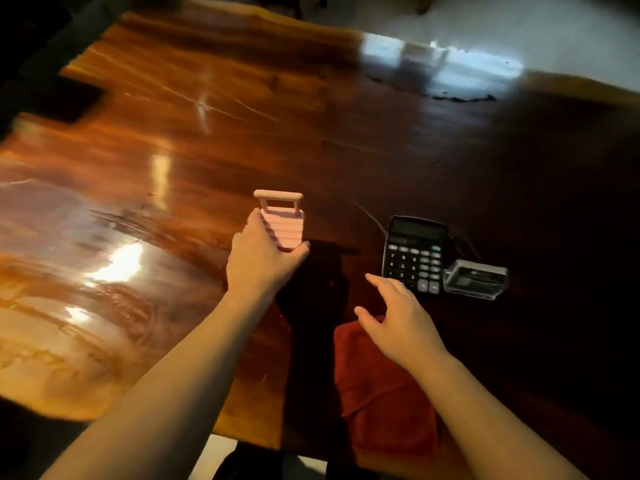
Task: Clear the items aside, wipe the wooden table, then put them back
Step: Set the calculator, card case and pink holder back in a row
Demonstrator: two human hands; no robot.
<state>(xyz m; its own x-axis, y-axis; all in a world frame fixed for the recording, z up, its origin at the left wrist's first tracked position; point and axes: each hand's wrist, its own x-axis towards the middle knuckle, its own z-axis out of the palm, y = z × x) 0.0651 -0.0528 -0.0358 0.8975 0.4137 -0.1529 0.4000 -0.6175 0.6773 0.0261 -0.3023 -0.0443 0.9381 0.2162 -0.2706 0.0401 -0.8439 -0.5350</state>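
My left hand (260, 255) grips a small pink suitcase-shaped item (283, 225) with a raised handle, upright at the middle of the glossy wooden table (173, 150). My right hand (394, 318) hovers with fingers spread and nothing in it, above the far edge of a red cloth (377, 389) that lies on the table near its front edge. To the right of the right hand, a black calculator (414, 254) lies flat. A clear plastic box (476, 279) with dark contents sits against the calculator's right side.
The table's front edge (242, 439) runs just below my forearms, with pale floor under it. A dark rectangular shape (65, 98) lies at the table's far left. Pale floor (519, 29) shows beyond the far right edge.
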